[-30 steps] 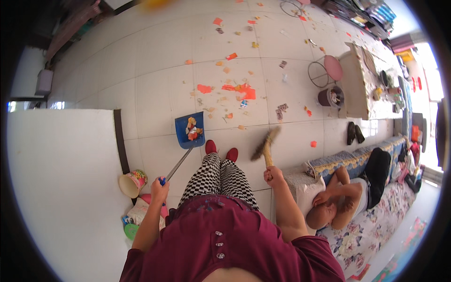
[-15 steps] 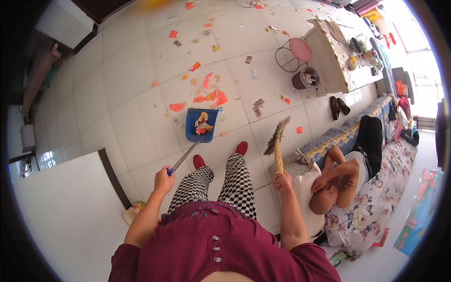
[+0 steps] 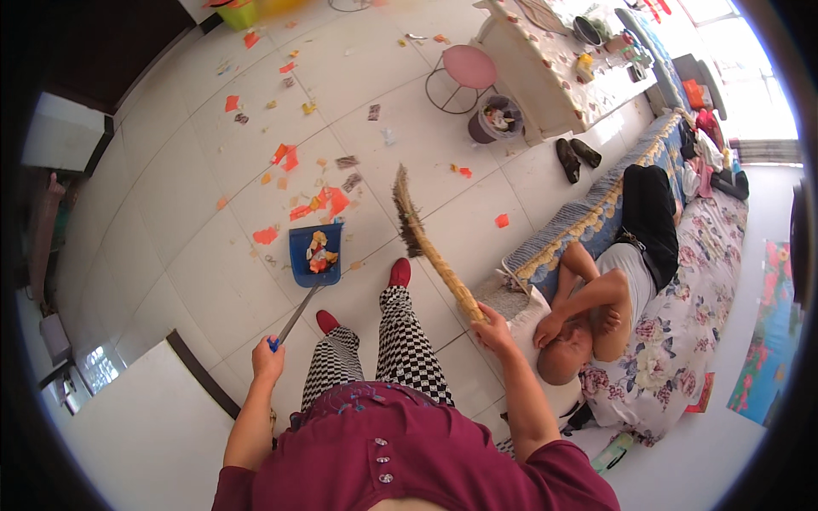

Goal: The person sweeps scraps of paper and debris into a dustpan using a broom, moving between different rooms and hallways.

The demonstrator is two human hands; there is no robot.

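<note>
My left hand [image 3: 267, 360] is closed on the long handle of a blue dustpan [image 3: 300, 271], whose pan rests on the tiles ahead of my feet. Crumpled orange and yellow paper scraps [image 3: 319, 254] lie inside it. In my right hand [image 3: 494, 330] I grip the pale woven handle of a straw broom [image 3: 426, 251]. Its dark bristles point away from me, to the right of the dustpan; I cannot tell whether they touch the floor. Just beyond the pan lies a cluster of red-orange paper scraps [image 3: 324, 203], with several patterned brown pieces [image 3: 352, 181] nearby.
More scraps are strewn over the tiled floor [image 3: 196, 264]. Far right are a pink stool [image 3: 469, 66], a waste bin [image 3: 496, 119], a table [image 3: 545, 94] and dark shoes [image 3: 579, 156]. A person [image 3: 588, 315] lies on the sofa at right. A white surface [image 3: 153, 400] stands at left.
The broom has swung left, over the floor toward the scraps, and several patterned pieces now lie closer to the red cluster. The whole view has turned slightly. Both hands keep their holds.
</note>
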